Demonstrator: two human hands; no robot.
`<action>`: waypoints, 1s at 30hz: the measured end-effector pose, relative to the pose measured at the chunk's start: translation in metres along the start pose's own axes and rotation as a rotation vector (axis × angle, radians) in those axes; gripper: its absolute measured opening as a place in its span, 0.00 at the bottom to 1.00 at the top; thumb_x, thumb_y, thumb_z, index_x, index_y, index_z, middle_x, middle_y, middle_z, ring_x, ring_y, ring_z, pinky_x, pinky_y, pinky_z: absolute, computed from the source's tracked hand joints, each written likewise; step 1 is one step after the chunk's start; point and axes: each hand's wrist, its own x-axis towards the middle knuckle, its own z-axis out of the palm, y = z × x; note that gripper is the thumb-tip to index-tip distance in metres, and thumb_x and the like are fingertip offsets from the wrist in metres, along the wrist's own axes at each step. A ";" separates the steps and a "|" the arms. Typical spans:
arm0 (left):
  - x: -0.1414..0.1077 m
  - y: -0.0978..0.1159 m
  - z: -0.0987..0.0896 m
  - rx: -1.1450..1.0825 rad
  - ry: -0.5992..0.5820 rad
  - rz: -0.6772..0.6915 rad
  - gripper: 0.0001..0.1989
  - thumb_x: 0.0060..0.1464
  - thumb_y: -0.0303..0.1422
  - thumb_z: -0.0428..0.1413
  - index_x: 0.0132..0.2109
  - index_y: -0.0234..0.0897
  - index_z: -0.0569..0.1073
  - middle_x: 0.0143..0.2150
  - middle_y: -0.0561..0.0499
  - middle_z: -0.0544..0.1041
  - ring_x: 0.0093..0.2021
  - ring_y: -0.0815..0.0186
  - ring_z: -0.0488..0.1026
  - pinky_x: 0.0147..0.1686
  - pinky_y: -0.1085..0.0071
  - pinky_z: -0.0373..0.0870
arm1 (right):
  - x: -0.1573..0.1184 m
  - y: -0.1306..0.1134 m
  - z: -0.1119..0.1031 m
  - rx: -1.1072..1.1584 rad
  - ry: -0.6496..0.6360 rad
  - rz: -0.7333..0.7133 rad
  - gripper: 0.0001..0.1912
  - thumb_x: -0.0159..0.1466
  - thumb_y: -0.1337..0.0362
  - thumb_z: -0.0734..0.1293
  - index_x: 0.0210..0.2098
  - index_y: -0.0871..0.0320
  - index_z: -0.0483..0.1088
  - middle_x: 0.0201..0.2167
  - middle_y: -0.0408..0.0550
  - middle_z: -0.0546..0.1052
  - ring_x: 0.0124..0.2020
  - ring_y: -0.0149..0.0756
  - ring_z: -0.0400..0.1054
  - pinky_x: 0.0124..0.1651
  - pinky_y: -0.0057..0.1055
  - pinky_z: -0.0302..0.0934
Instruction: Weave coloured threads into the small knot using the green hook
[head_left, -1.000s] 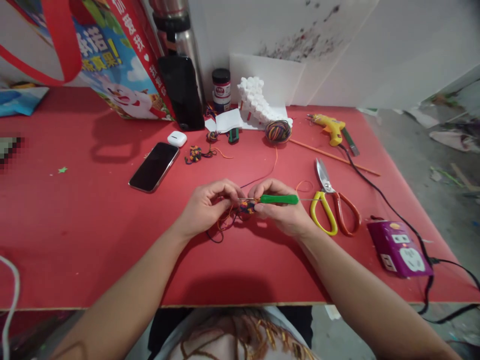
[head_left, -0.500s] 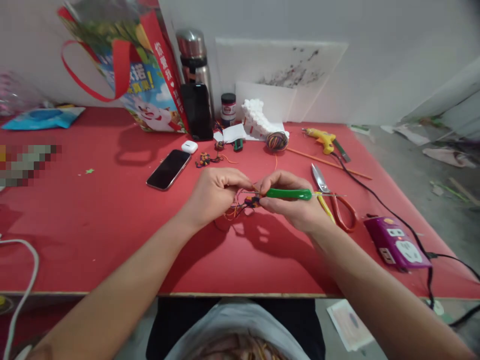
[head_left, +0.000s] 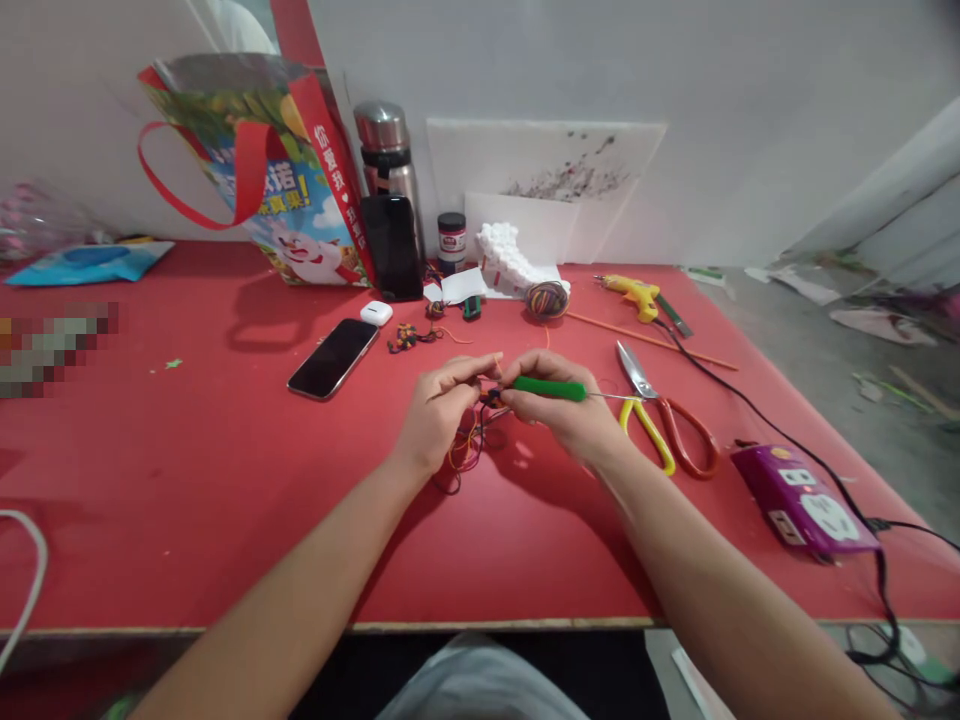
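Note:
My right hand [head_left: 559, 405] is closed round the green handle of a crochet hook [head_left: 551, 388]. A thin metal shaft sticks out of the handle's right end. Between the fingertips of both hands sits a small knotted piece of dark and orange yarn [head_left: 491, 398]. My left hand [head_left: 442, 405] pinches this piece from the left, its index finger stretched out above with an orange strand close to the tip. Loose yarn ends [head_left: 465, 455] in purple, orange and black hang below the fingers onto the red table [head_left: 247, 520]. The hook's tip is hidden at the fingers.
Scissors [head_left: 637, 370] lie right of my right hand, near a purple power socket [head_left: 806, 500] with a black cable. Behind are a yarn ball [head_left: 546, 299], a yellow glue gun [head_left: 634, 293] and another knotted piece [head_left: 403, 338]. A phone [head_left: 334, 358] lies to the left.
The hook has shifted left with my right hand, nearer to my left hand. My left index finger is now raised and straighter. The whole view has tilted slightly.

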 end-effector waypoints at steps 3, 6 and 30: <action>-0.004 -0.002 0.001 -0.090 0.034 -0.010 0.14 0.55 0.28 0.63 0.46 0.43 0.89 0.49 0.46 0.82 0.48 0.61 0.80 0.49 0.66 0.79 | -0.001 0.006 0.002 0.011 0.055 0.004 0.09 0.55 0.64 0.79 0.32 0.55 0.78 0.28 0.42 0.80 0.26 0.29 0.68 0.31 0.29 0.62; -0.009 0.000 0.005 -0.062 0.075 -0.003 0.16 0.55 0.31 0.69 0.51 0.46 0.88 0.49 0.49 0.77 0.34 0.71 0.71 0.38 0.70 0.78 | -0.004 0.008 0.006 -0.009 0.134 -0.003 0.09 0.57 0.62 0.79 0.33 0.54 0.77 0.27 0.41 0.78 0.26 0.29 0.68 0.31 0.30 0.63; -0.009 0.000 0.013 -0.528 0.209 -0.277 0.23 0.44 0.20 0.73 0.49 0.40 0.86 0.34 0.58 0.79 0.35 0.74 0.76 0.44 0.75 0.76 | -0.023 0.023 0.021 -0.220 0.205 -0.240 0.06 0.69 0.64 0.71 0.46 0.52 0.75 0.39 0.45 0.82 0.37 0.34 0.77 0.45 0.36 0.74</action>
